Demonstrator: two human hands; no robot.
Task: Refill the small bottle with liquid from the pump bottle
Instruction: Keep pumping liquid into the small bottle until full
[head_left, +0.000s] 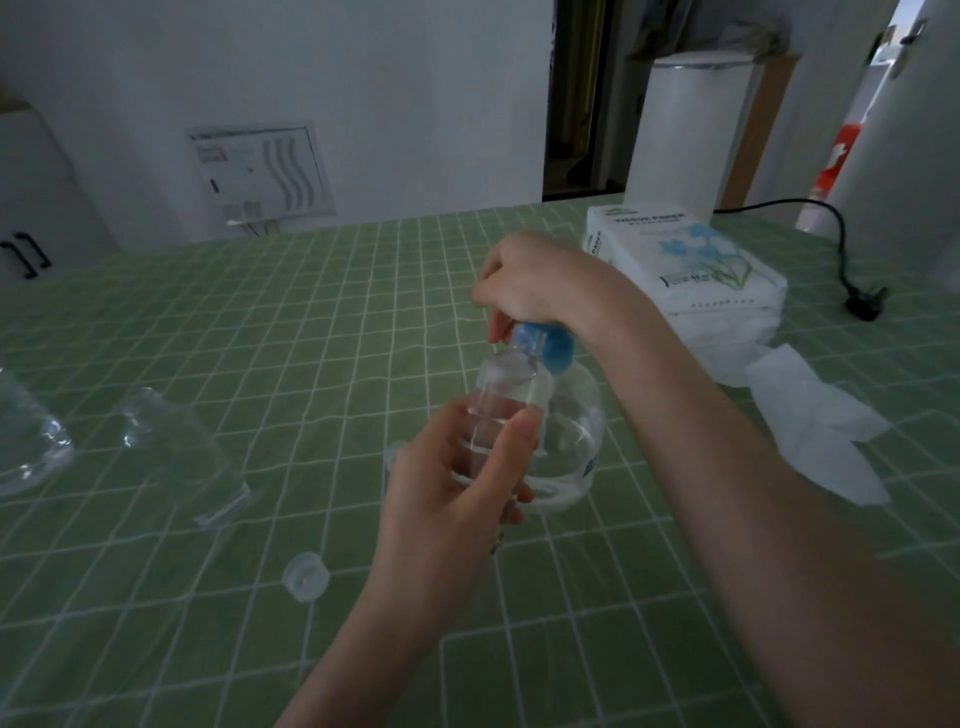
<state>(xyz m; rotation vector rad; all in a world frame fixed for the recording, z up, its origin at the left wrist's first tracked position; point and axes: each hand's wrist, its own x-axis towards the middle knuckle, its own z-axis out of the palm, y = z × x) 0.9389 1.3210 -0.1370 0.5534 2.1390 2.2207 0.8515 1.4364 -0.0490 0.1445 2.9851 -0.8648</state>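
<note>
Blue pump head (540, 348) of pump bottle (576, 436) mid-frame, right hand (535, 280) fingers curled over it. Left hand (447, 483) fingers clamped round small bottle (506, 395) just under. Keep mouth beneath spout, press slow, full strokes.

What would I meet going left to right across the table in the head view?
A clear container at the frame edge → clear bottle → small clear cap → the held small bottle → tissue pack → black plug. The pump bottle overlaps the small bottle, so it is left unplaced.
</note>
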